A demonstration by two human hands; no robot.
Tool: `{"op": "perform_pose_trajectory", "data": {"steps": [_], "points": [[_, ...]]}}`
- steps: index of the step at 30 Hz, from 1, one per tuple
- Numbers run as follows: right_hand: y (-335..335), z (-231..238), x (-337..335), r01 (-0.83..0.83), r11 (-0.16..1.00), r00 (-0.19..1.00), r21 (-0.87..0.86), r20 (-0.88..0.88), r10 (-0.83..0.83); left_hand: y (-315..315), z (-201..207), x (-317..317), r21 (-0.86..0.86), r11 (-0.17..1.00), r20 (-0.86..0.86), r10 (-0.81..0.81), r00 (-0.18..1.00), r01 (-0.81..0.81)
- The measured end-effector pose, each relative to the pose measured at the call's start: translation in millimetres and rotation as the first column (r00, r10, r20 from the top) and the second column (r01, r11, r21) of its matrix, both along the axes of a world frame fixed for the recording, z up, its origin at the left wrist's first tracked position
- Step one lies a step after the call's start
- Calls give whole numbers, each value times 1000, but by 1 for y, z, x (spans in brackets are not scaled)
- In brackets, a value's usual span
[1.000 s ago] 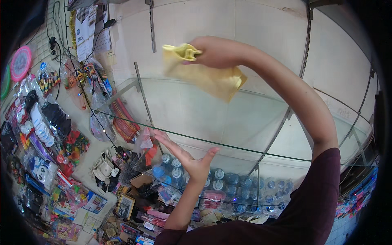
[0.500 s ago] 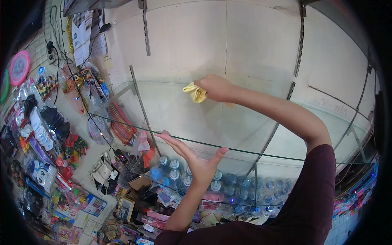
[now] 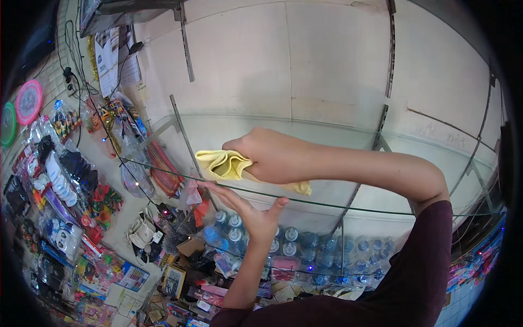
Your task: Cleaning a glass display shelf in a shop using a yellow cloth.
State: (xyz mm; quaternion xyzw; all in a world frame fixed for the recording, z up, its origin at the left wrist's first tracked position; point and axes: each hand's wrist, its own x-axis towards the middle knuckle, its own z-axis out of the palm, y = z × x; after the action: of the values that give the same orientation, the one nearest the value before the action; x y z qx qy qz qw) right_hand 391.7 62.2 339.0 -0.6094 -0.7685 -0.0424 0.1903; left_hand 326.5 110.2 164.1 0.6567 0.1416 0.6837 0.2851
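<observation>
A folded yellow cloth (image 3: 220,163) is bunched in my right hand (image 3: 278,155), which is closed round it over the glass shelf (image 3: 348,185). One end of the cloth sticks out left of the fist, and a corner shows below the hand near the shelf's front edge. My left hand (image 3: 253,215) is open at that front edge, fingers stretched to the left and thumb spread to the right. Its fingertips meet the edge; whether they press on the glass from below I cannot tell.
Slotted metal uprights (image 3: 185,139) on the pale wall carry the shelf. Several plastic bottles (image 3: 290,242) stand below it. Packaged goods (image 3: 62,234) hang at the left, beside dangling cables (image 3: 81,103). A dark upper shelf (image 3: 128,13) juts out at the top left.
My right hand has come from the back of the shelf toward the front edge and slightly left, bringing the cloth along. My left hand stays at the edge, still open.
</observation>
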Motion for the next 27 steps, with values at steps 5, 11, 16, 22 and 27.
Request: {"op": "perform_pose_trajectory", "data": {"steps": [5, 11, 16, 22, 27], "points": [[14, 39, 6, -433, 884, 896, -179, -192, 400, 2, -12, -3, -73, 997, -97, -1, 995, -6], [88, 59, 14, -492, 870, 846, 13, 244, 475, -11, 6, -9, -77, 995, 33, -64, 997, 67], [132, 7, 33, -399, 913, 857, -90, 318, 406, -22, 7, -9, -79, 992, 10, -100, 995, 101], [86, -18, 46, -486, 826, 872, -285, -94, 480, -18, 5, -12, -117, 987, -15, -110, 994, 107], [0, 0, 55, -446, 764, 895, -465, -257, 366, -5, -7, 8, -126, 978, 290, -123, 949, 165]]}}
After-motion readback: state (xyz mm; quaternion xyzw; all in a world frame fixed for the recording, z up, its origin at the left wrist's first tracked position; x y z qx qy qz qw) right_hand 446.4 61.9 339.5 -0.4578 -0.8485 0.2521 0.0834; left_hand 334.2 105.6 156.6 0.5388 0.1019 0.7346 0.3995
